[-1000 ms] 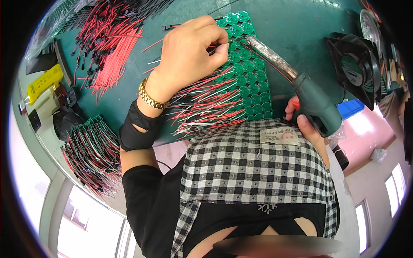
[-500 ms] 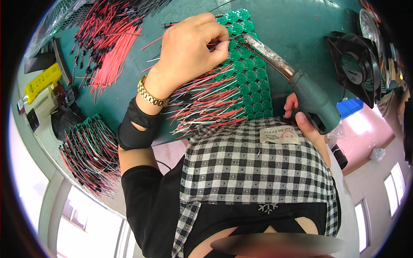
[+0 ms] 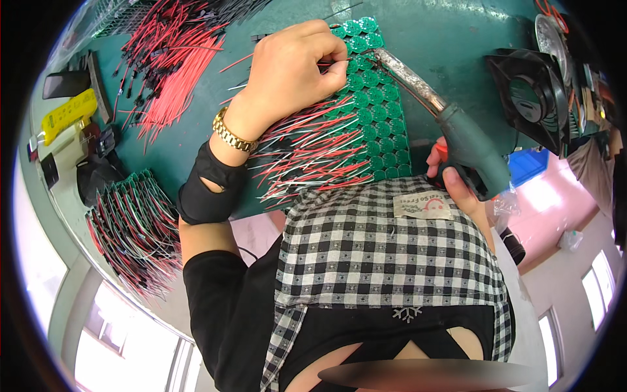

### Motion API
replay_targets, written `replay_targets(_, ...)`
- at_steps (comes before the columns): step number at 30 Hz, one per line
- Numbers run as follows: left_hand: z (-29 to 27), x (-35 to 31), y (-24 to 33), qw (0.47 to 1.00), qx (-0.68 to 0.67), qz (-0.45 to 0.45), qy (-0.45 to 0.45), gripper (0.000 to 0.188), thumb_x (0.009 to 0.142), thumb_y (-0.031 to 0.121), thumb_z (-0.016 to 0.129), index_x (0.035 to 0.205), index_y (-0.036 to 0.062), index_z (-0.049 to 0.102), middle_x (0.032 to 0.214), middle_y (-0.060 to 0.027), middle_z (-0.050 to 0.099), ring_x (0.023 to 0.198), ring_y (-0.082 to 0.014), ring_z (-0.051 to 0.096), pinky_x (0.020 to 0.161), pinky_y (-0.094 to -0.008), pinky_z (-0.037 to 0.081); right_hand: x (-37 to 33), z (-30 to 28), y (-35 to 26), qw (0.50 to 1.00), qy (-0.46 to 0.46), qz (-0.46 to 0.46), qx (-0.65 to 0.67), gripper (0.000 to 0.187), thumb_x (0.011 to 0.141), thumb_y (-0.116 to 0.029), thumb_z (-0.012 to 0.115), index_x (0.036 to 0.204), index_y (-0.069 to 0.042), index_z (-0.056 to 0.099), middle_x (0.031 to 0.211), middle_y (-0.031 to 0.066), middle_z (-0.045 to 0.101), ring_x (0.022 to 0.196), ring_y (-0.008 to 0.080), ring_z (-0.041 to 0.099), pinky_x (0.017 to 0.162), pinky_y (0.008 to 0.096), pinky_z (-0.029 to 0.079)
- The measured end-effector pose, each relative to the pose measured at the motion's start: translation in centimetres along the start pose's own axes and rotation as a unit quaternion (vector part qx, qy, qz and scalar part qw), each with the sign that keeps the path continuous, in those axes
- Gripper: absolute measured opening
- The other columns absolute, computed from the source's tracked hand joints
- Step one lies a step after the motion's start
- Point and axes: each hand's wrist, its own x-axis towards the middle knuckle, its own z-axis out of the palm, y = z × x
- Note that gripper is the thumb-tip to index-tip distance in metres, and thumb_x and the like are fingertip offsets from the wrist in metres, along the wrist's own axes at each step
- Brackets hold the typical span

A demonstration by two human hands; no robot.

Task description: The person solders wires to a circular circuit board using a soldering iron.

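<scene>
A green panel of round circuit boards point(image 3: 386, 134) lies on the bench before me, with rows of red, white and black wires point(image 3: 307, 153) running off its left side. My left hand point(image 3: 297, 68) is over the panel's upper left part, thumb and forefinger pinched on a thin wire point(image 3: 324, 64) whose end is at one of the boards. My right hand point(image 3: 460, 189) grips a dark green soldering gun point(image 3: 473, 147) by its handle. Its worn metal barrel point(image 3: 408, 78) slants up and left over the panel, the tip close to my left fingertips.
Loose red and black wires point(image 3: 183, 78) are piled at upper left. A wired bundle of green boards point(image 3: 134, 228) hangs at the bench's left edge, below a yellow container point(image 3: 68, 116). On the right stand a black fan point(image 3: 528, 98) and a blue tray point(image 3: 528, 166).
The soldering gun's tip has shifted slightly up and right relative to the panel. My left hand keeps its pinch on the wire, and the whole view has moved a little.
</scene>
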Motion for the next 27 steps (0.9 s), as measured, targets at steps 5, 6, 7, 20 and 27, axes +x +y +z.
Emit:
replay_targets(5,0.2,-0.1,0.0,1.0,-0.007,-0.004,0.009,0.005,0.067,0.01,0.066,0.066,0.0096,0.062,0.067,-0.0017,0.057,0.06,-0.0205,0.059,0.052,-0.0322,0.046,0.0,0.2,0.6,0.999,-0.009,-0.028,-0.032,0.02,0.084,-0.008,0.061,0.102,-0.002,0.059,0.089,0.0052,0.062,0.072,0.0119,0.06,0.067,0.027,0.049)
replay_targets(6,0.2,-0.1,0.0,1.0,-0.012,-0.003,0.008,0.005,0.068,0.01,0.066,0.067,0.0095,0.062,0.067,-0.0018,0.057,0.06,-0.0205,0.059,0.052,-0.0323,0.046,0.0,0.2,0.5,0.999,-0.009,-0.03,-0.032,0.02,0.084,-0.008,0.061,0.102,-0.002,0.059,0.089,0.0052,0.062,0.072,0.0119,0.06,0.067,0.027,0.049)
replay_targets(7,0.2,0.0,0.0,1.0,-0.016,-0.003,0.007,0.004,0.068,0.011,0.066,0.067,0.0094,0.062,0.067,-0.0019,0.058,0.06,-0.0205,0.059,0.053,-0.0323,0.046,-0.1,0.4,0.5,0.999,-0.006,-0.025,-0.037,0.019,0.083,-0.008,0.062,0.102,-0.002,0.06,0.089,0.0051,0.062,0.072,0.0121,0.06,0.066,0.0271,0.049)
replay_targets(20,0.1,-0.2,0.0,1.0,-0.01,0.0,0.011,0.005,0.068,0.01,0.066,0.066,0.0091,0.062,0.068,-0.002,0.058,0.06,-0.0209,0.059,0.052,-0.0327,0.047,-0.6,0.7,0.8,0.999,0.027,-0.045,-0.002,0.03,0.084,-0.009,0.062,0.112,-0.001,0.056,0.089,0.0085,0.061,0.073,0.0137,0.058,0.066,0.0282,0.049)
replay_targets(27,0.0,-0.1,-0.2,1.0,0.007,0.006,-0.001,0.006,0.069,0.006,0.067,0.072,0.0061,0.062,0.067,-0.0025,0.056,0.057,-0.0142,0.059,0.052,-0.0256,0.047,-0.2,0.4,2.2,0.996,0.054,-0.07,0.024,0.053,0.083,-0.032,0.063,0.121,0.001,0.046,0.088,0.0137,0.058,0.07,0.0163,0.056,0.065,0.0293,0.047)
